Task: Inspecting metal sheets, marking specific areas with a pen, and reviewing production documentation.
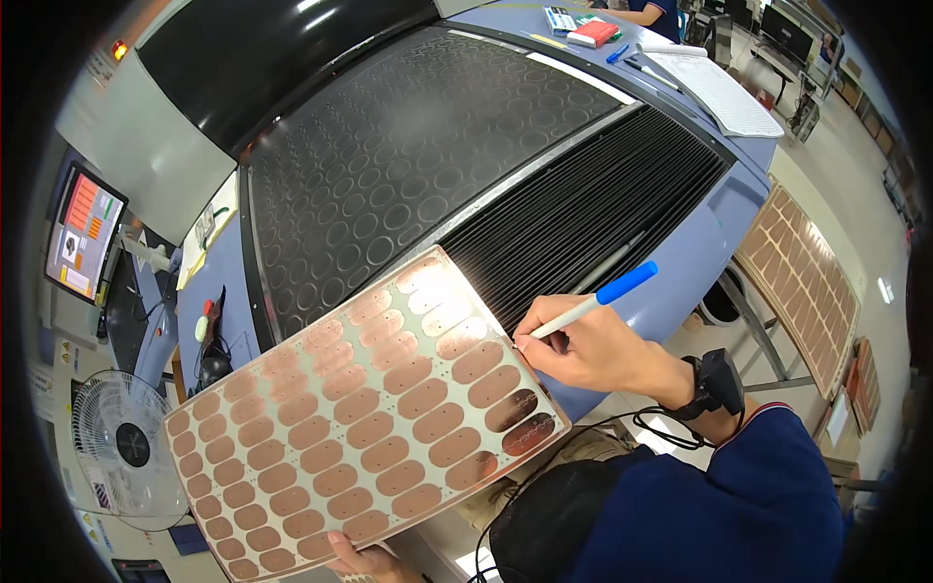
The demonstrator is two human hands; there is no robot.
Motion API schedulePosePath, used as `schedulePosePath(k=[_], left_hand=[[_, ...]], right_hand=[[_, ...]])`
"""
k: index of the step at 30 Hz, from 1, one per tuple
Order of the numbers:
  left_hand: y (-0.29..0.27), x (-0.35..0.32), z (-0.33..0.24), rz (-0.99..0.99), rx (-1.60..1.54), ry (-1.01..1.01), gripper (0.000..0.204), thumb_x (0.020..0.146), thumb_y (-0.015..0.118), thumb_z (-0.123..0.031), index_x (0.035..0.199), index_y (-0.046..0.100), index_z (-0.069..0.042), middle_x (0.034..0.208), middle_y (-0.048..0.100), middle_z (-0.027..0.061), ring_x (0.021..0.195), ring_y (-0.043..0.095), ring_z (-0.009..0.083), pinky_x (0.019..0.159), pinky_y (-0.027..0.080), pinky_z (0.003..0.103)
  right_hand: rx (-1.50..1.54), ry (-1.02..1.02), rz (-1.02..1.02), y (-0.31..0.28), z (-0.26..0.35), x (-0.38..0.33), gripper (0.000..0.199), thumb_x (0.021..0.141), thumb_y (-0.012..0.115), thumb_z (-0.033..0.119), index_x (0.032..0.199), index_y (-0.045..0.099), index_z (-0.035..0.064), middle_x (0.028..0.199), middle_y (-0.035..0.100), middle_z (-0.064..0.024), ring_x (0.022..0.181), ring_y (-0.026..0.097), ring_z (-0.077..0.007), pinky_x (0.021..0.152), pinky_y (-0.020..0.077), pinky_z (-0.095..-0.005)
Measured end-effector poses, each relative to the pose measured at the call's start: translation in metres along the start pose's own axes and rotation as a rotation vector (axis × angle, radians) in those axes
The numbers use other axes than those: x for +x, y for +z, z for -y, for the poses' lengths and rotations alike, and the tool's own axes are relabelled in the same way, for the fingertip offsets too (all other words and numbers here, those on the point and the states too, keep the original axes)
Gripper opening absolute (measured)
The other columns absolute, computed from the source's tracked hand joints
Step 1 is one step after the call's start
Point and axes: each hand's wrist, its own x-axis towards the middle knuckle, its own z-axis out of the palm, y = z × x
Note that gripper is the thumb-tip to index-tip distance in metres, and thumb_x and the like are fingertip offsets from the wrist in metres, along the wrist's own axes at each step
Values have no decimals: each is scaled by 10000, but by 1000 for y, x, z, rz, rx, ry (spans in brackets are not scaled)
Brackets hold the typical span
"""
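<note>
A large flat panel (321, 387), pale with rows of copper-coloured rounded oblongs, lies tilted in front of me. Its far right corner reaches over the black ribbed strip of a machine. My left hand (362, 561) grips the panel's near edge, thumb on top and the fingers out of sight underneath. Pinched in my right hand (583, 342) is a white pen (569, 316) with a blue cap on its back end. The pen's tip is at the panel's right edge, though whether it touches the surface I cannot tell.
A blue-framed machine has a black bed (389, 146) marked with circles and a ribbed black strip (593, 209). Left are a monitor (86, 233) and a fan (126, 442). A notepad (719, 92) lies far right. Another copper-patterned panel (802, 291) leans at right; a person (649, 15) is beyond.
</note>
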Motion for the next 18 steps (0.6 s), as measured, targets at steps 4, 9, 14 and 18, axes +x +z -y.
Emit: schedulePosePath(k=[4, 9, 14, 18], left_hand=[[2, -2, -3, -14, -4, -9, 583, 903, 555, -251, 1345, 414, 103, 1282, 523, 223, 1128, 556, 279, 929, 480, 408], [-22, 6, 9, 35, 70, 54, 588, 896, 561, -256, 1325, 423, 122, 1255, 537, 232, 1102, 571, 280, 914, 488, 411], [-8, 2, 4, -28, -4, 24, 572, 894, 565, -254, 1300, 447, 131, 1236, 551, 233, 1072, 587, 276, 901, 495, 413], [-7, 3, 7, -53, -18, 55, 557, 896, 571, -242, 1294, 462, 131, 1252, 547, 240, 1082, 588, 274, 904, 497, 413]], right_hand=[[-28, 21, 5, 0, 3, 1, 78, 853, 641, 77, 838, 646, 1, 661, 609, -67, 517, 536, -132, 480, 403, -282], [-36, 11, 12, -1, 3, 0, 73, 848, 636, 71, 819, 638, 4, 648, 604, -79, 498, 549, -159, 466, 401, -296], [-44, -32, 19, -1, 2, -1, 72, 827, 646, 69, 796, 627, 6, 640, 601, -80, 494, 562, -174, 468, 419, -304], [-63, -55, 45, -5, 4, -2, 72, 809, 651, 63, 780, 616, 7, 651, 612, -86, 515, 591, -197, 479, 443, -309]])
